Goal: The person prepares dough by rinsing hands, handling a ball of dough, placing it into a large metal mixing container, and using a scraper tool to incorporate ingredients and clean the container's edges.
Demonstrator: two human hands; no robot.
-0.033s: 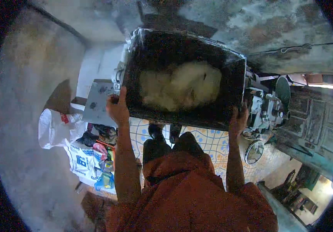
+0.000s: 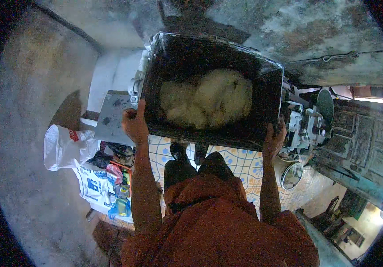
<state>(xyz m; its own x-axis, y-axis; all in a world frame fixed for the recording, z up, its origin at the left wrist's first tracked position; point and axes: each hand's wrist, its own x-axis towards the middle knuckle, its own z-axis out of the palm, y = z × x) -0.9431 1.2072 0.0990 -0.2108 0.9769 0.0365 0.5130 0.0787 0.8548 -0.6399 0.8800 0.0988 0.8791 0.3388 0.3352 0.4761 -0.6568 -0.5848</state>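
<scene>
A dark, deep rectangular metal trough [image 2: 262, 95] stands in front of me, tilted so that its opening faces me. Inside lies a pale, lumpy mass of dough [image 2: 222, 98], dim and grainy in the poor light. My left hand [image 2: 136, 124] grips the trough's near left corner, thumb up along the side. At the near right corner my right hand [image 2: 274, 140] is closed round the edge, its thumb pointing up. Parts of the fingers of both hands are hidden behind the trough.
Machine parts [image 2: 305, 127] stick out on the right, above a round-lidded pail [image 2: 292, 175]. On the left are a grey panel [image 2: 113, 118], a white sack [image 2: 64, 149] and a table with printed bags [image 2: 95, 184]. A wall rises close behind the trough.
The dough has shifted within the trough; its right lump looks rounder and higher. My hands and the trough stay in the same place.
</scene>
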